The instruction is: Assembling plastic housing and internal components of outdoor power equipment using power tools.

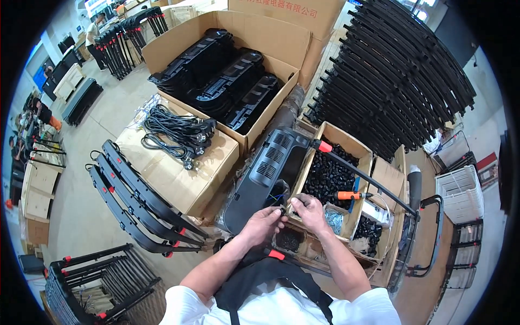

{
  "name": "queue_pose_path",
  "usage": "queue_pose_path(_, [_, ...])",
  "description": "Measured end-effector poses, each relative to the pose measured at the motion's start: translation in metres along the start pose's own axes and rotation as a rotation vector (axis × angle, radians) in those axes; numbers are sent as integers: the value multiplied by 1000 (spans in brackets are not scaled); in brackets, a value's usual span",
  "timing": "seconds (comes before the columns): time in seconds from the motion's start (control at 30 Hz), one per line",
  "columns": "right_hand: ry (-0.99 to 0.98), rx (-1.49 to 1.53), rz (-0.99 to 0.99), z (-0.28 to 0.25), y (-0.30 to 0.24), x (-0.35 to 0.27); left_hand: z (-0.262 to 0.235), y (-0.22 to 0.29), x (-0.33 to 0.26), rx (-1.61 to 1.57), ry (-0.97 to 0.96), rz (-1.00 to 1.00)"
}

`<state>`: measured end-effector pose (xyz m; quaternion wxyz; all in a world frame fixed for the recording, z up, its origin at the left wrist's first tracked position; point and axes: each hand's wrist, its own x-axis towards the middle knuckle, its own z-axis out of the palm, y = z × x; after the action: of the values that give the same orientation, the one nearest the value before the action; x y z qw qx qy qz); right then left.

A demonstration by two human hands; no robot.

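Observation:
A black plastic housing with vent slots (254, 184) lies in front of me at a slant. Blue and yellow wires (279, 198) show in its open hollow near the lower right end. Over that end, my left hand (264, 223) is closed in a pinch on a small black part (282, 210), mostly covered by the fingers. Close to its right, my right hand (310, 212) is also pinched together; whatever sits between its fingertips is too small to name. The two hands are a short gap apart, beside the wooden parts box (323, 135).
The box holds many small black parts (331, 170), an orange power screwdriver (349, 195) and screws (333, 218). A black frame (374, 184) crosses over it. Coiled power cords (179, 132) lie on a carton left. Behind stands an open carton (271, 24) of black housings. Black bars (390, 76) are stacked far right.

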<state>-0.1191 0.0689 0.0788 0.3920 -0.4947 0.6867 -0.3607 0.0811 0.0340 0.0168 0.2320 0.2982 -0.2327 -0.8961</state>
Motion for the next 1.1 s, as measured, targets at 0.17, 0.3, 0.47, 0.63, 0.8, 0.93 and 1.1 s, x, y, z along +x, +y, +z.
queue_pose_path(0.17, [-39,-44,-36,20,0,0,-4,6,-10,-12,-20,-1])
queue_pose_path(0.3, [-95,79,47,32,-4,1,-16,5,-16,5,-11,-18])
queue_pose_path(0.47, [-157,106,105,44,-5,6,-20,10,-27,-22,-17,-28])
queue_pose_path(0.63, [-225,-115,-47,53,-8,9,-19,12,-33,-53,88,-33])
queue_pose_path(0.8, [-198,-413,-481,58,-13,10,-37,8,-33,-100,68,18])
queue_pose_path(0.93, [-241,-654,-706,63,-41,11,-53,0,-35,-61,98,57])
queue_pose_path(1.1, [-184,-558,-746,84,-42,30,-56,3,-50,-207,146,151])
